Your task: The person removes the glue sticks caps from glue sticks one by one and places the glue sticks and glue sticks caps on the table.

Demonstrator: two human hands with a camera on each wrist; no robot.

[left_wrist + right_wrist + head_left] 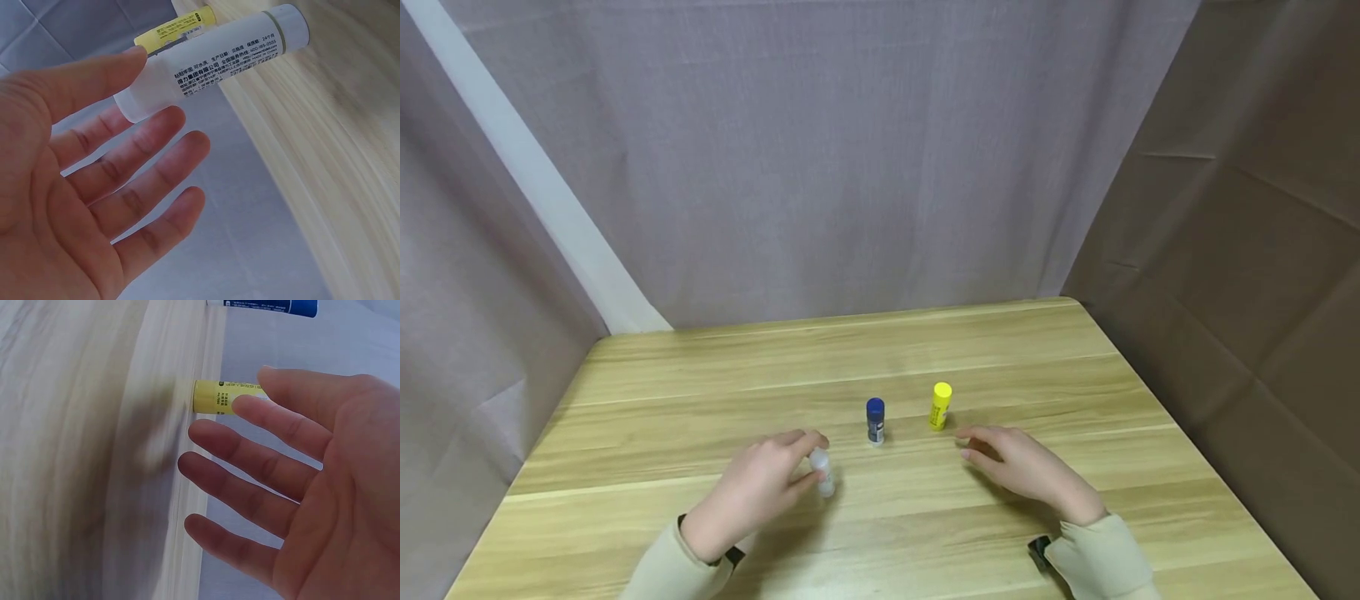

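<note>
A white glue stick (824, 475) with dark printing stands near the front middle. My left hand (762, 477) pinches its upper end between thumb and fingers; in the left wrist view the other fingers spread below the white tube (219, 59). Just behind it stands a blue glue stick (876, 421) with a white base. To the right, a yellow glue stick (940, 407) stands upright. Beside it, my right hand (1018, 467) hovers over the table with relaxed, spread fingers and holds nothing; in the right wrist view its fingers partly hide the yellow tube (212, 397).
The wood-grain table (715, 367) runs back to a grey curtain (820, 167). A brown cloth (1247, 250) hangs along the right side, and a white strip (550, 200) slants down at the left.
</note>
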